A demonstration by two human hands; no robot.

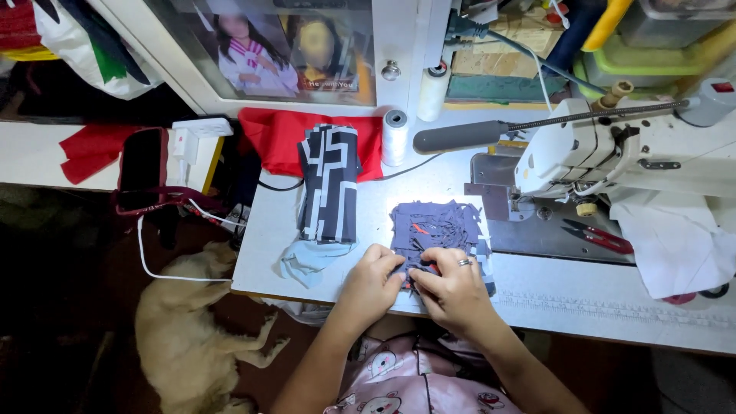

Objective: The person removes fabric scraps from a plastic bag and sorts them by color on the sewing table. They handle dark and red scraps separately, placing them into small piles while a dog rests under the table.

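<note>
A stack of small dark blue-grey fabric pieces (434,224) with red marks lies on the white sewing table (537,295), left of the sewing machine. My left hand (373,280) and my right hand (454,285), which wears a ring, meet at the stack's near edge. Both pinch a fabric piece between the fingertips. What lies right under the fingers is hidden.
A white sewing machine (613,149) with a grey lamp stands at right; red snips (599,236) lie on its bed. A black-and-grey patterned fabric pile (330,184) and red cloth (280,138) sit at left, thread spools (395,136) behind. A dog (184,330) lies on the floor.
</note>
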